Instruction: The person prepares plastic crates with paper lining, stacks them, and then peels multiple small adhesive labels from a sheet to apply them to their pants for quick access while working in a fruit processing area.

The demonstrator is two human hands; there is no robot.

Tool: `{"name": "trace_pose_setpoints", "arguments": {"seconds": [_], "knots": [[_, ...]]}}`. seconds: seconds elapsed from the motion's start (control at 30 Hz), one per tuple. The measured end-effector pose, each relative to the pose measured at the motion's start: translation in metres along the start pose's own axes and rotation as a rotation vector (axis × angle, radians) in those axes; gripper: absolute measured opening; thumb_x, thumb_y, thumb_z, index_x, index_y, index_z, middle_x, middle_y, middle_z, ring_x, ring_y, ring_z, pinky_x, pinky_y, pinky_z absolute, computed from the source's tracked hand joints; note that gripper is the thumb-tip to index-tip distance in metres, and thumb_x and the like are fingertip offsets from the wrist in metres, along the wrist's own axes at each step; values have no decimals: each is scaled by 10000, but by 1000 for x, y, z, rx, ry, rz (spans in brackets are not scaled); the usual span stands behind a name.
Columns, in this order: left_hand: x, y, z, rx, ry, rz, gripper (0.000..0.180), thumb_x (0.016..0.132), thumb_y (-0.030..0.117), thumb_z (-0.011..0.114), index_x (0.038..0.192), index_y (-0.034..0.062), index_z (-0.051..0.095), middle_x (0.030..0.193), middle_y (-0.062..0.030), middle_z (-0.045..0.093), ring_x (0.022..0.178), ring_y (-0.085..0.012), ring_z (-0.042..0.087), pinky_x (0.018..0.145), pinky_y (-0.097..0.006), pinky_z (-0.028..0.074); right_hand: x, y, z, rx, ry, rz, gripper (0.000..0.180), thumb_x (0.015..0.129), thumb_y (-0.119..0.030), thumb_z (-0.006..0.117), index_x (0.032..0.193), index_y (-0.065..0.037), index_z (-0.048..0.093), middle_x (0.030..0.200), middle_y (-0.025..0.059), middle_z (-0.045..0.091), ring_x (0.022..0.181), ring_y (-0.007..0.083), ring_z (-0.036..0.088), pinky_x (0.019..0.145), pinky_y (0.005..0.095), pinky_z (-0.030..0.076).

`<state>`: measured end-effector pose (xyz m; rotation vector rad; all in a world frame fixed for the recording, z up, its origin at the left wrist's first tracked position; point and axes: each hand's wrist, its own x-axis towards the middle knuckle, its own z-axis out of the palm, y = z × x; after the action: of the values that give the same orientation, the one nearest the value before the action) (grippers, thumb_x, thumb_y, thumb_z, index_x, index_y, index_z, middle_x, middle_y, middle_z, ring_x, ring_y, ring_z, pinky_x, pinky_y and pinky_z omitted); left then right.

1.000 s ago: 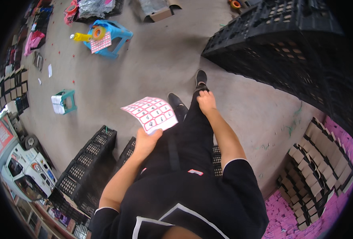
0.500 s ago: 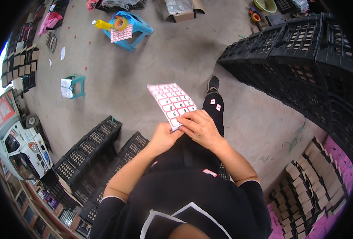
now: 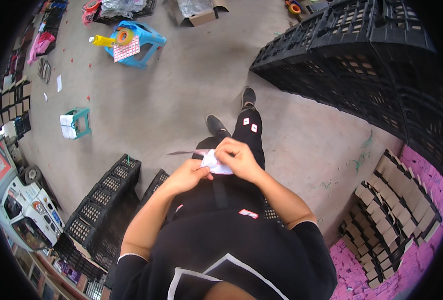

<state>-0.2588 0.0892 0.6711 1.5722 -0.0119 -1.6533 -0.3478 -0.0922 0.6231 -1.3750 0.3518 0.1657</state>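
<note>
A sheet of red-bordered stickers [image 3: 209, 162] is held in front of my waist, bent so that its white back faces up and its far part is seen almost edge-on. My left hand [image 3: 187, 176] pinches the sheet's left side between thumb and fingers. Curled over its right side, my right hand [image 3: 240, 159] has its fingertips pressed on the paper; whether a single sticker is between them is hidden. Loose stickers cling to my dark trouser leg [image 3: 254, 128], and another sticker [image 3: 248, 213] lies on my black shirt.
A blue stool [image 3: 154, 40] bears a tape roll [image 3: 125, 36], a yellow bottle [image 3: 103, 41] and another sticker sheet [image 3: 126, 50]. Black crates [image 3: 326, 65] are stacked at the right, more crates [image 3: 101, 195] at the left. A small green stool [image 3: 84, 122] and a white truck [image 3: 31, 212] stand left.
The sheet went from lying face up and fairly flat to bent with its white back showing. My right hand lifted and curled at its edge. My second shoe came into view.
</note>
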Motion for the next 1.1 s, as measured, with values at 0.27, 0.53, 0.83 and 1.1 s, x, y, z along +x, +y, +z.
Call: {"name": "trace_pose_setpoints", "arguments": {"seconds": [0.27,0.53,0.83,1.1], "knots": [[13,-17,-6,-26,40,-104,230,919,107,499,1004,-56,637,912,-84,662,846,-131,603,803,-271,477,7,131,-68,-1204,195,-167,133,813,-187,635,761,-72,675,858,30,592,868,216,550,751,344,406],[13,-19,0,23,162,-11,212,906,85,516,1000,-58,641,925,-67,661,861,-114,598,795,-261,478,-14,39,-24,-477,200,31,211,779,-224,697,929,-77,708,997,43,617,989,227,521,867,342,378],[7,4,16,57,243,77,175,869,99,591,946,-35,672,849,-26,672,778,-78,580,722,-249,468,-24,-1,4,-509,124,-277,173,737,-139,725,899,-80,707,863,17,634,833,193,559,746,320,423],[8,-4,18,140,274,67,209,841,140,619,918,-45,677,817,-90,692,753,-127,615,695,-292,478,-27,20,-1,129,92,189,93,822,-61,622,822,20,669,806,53,619,767,146,562,688,273,445]]}}
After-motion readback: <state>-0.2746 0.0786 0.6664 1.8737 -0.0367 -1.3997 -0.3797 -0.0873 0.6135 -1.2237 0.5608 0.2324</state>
